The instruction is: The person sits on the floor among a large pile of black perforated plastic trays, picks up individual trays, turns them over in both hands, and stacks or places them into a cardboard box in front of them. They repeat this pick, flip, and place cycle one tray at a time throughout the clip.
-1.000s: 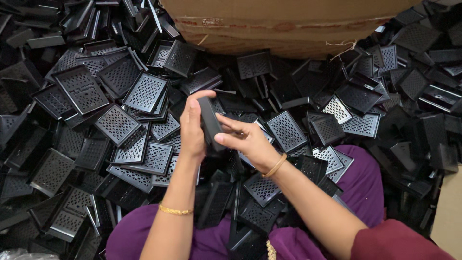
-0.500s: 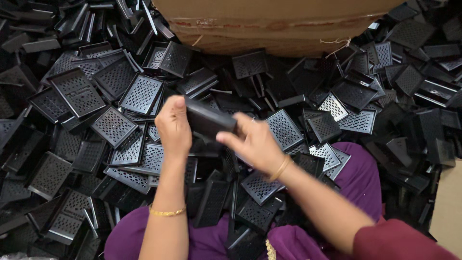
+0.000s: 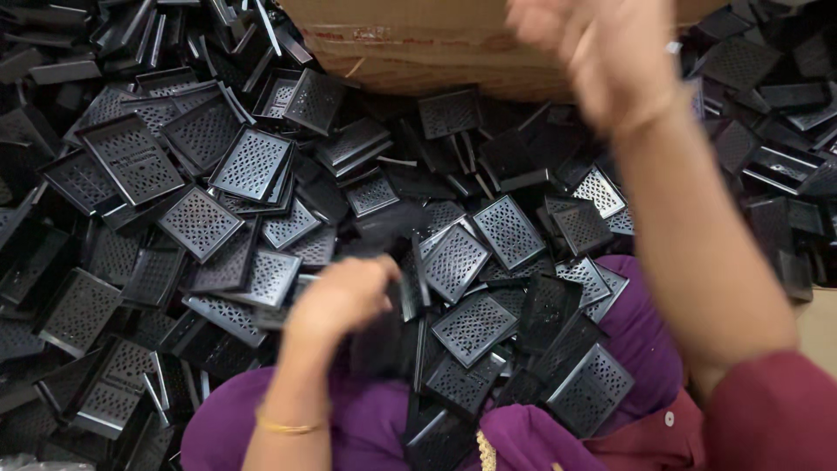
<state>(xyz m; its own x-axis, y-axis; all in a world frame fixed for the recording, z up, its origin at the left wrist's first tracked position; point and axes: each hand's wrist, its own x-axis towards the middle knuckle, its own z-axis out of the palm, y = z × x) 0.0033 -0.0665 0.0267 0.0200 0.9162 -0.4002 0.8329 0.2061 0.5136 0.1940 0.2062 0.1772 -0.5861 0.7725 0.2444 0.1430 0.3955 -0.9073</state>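
Note:
My left hand (image 3: 342, 296) is low over a heap of black perforated plastic trays (image 3: 200, 222), its fingers curled. The fingertips touch an upright tray (image 3: 410, 283), and I cannot tell whether they grip it. My right hand (image 3: 602, 61) is raised and motion-blurred in front of the brown cardboard box (image 3: 418, 44) at the top. Its fingers look spread, and no tray shows in it. A gold bangle (image 3: 288, 426) is on my left wrist.
Black trays cover the whole area, piled flat, tilted and on edge, and some lie on my purple-clad lap (image 3: 366, 419). A beige surface (image 3: 819, 323) shows at the right edge. The cardboard box's edge hangs over the far side of the pile.
Both hands held one black tray between them before. The right hand has since swung up to the box with no tray visible in it, and the left hand has dropped to the pile.

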